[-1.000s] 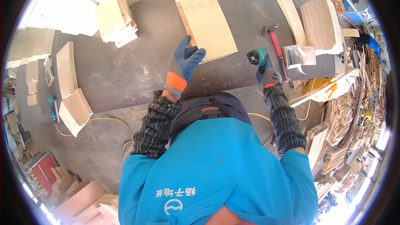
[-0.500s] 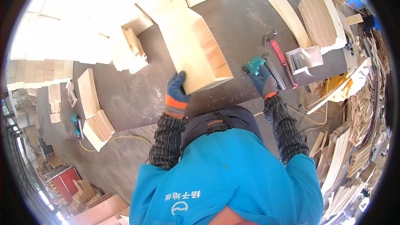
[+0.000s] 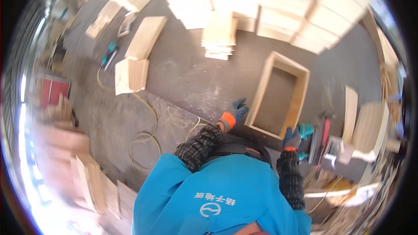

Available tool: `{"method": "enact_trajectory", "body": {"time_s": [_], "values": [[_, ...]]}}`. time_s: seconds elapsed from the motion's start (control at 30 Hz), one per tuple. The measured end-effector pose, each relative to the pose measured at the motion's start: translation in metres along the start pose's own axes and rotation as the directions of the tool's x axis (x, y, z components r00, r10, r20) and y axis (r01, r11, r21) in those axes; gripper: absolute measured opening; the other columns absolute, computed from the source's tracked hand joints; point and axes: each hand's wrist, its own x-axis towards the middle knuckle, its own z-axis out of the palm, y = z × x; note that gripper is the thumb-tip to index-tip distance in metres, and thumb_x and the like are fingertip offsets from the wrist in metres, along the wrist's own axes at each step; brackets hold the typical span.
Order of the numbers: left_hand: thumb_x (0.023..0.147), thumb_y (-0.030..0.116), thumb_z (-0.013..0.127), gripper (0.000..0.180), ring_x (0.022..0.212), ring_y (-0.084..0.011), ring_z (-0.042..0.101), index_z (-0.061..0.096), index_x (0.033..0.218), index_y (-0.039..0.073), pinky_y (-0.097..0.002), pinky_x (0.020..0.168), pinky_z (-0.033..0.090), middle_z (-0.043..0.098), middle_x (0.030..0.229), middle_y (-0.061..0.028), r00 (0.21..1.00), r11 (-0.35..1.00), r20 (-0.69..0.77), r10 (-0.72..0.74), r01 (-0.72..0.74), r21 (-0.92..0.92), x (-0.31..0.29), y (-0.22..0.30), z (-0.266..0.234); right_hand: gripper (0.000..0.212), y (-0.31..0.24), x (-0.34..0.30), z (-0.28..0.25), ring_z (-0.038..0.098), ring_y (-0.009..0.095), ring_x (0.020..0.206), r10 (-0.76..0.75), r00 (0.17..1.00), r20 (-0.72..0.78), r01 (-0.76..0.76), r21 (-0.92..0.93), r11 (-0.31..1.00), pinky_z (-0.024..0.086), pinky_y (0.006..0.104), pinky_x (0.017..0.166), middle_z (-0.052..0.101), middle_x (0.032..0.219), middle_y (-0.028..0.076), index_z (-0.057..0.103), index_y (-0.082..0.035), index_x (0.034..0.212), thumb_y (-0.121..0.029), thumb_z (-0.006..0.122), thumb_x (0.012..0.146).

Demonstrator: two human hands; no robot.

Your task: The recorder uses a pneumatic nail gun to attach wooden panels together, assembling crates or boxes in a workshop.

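Note:
A rectangular wooden frame (image 3: pixel 299 100) lies flat on the dark worktable, with the tabletop visible through its open middle. My right hand (image 3: pixel 291 140), in a blue-grey glove with an orange cuff, grips its near right corner. Just left of the frame, my left hand (image 3: pixel 238 109) is open, fingers apart and holding nothing. A teal nail gun (image 3: pixel 306 130) rests immediately right of my right hand, partly hidden by it. Beyond that is a red-handled hammer (image 3: pixel 324 139).
Stacked boards (image 3: pixel 218 35) stand at the table's far middle, with pale wooden boxes (image 3: pixel 283 21) behind. More boards (image 3: pixel 368 126) lie right, beside a small box (image 3: pixel 334 149). Another board stack (image 3: pixel 132 75) and a second nail gun (image 3: pixel 109 54) are left. A yellow hose (image 3: pixel 154 124) trails nearby.
The wooden piece has been turned and laid flat, showing its open middle. My left hand has let go of it. My right hand has moved from the nail gun to its corner. The view has swung left.

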Motion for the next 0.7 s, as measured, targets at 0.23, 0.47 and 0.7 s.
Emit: {"method": "enact_trajectory", "body": {"time_s": [0.23,0.47,0.7], "values": [[0.095,0.024,0.081,0.064,0.117,-0.0327,0.074,0.062,0.155,0.011,-0.0416,0.100,0.059,0.074,0.136,-0.0201,0.773,0.975,-0.619,0.140,0.002,0.223,0.008,0.012,-0.154,0.043,-0.017,0.013,0.014,0.076,0.044,0.098,-0.119,0.993,0.023,0.121,-0.176,0.977,0.057,0.0527,0.087,0.079,0.109,0.027,0.071,0.002,0.130,-0.031,0.066,0.103],[0.087,0.022,0.085,0.065,0.132,-0.0418,0.065,0.064,0.146,0.006,-0.0463,0.110,0.055,0.063,0.149,-0.0242,0.235,0.857,-0.842,0.485,0.065,0.511,0.047,0.033,-0.373,0.045,-0.003,0.041,0.019,0.072,0.032,0.100,0.120,0.977,0.174,-0.103,-0.103,0.989,0.055,0.0454,0.091,0.077,0.113,0.021,0.069,0.006,0.131,-0.031,0.067,0.105],[0.091,0.023,0.075,0.056,0.134,-0.0462,0.062,0.064,0.142,0.002,-0.0494,0.112,0.053,0.063,0.147,-0.0270,0.262,0.764,-0.803,0.536,0.255,0.593,0.129,0.073,-0.473,0.058,0.011,0.038,0.014,0.072,0.035,0.104,0.132,0.991,0.013,-0.127,-0.194,0.973,0.055,0.0452,0.092,0.076,0.123,0.023,0.057,0.007,0.149,-0.034,0.064,0.108]]}}
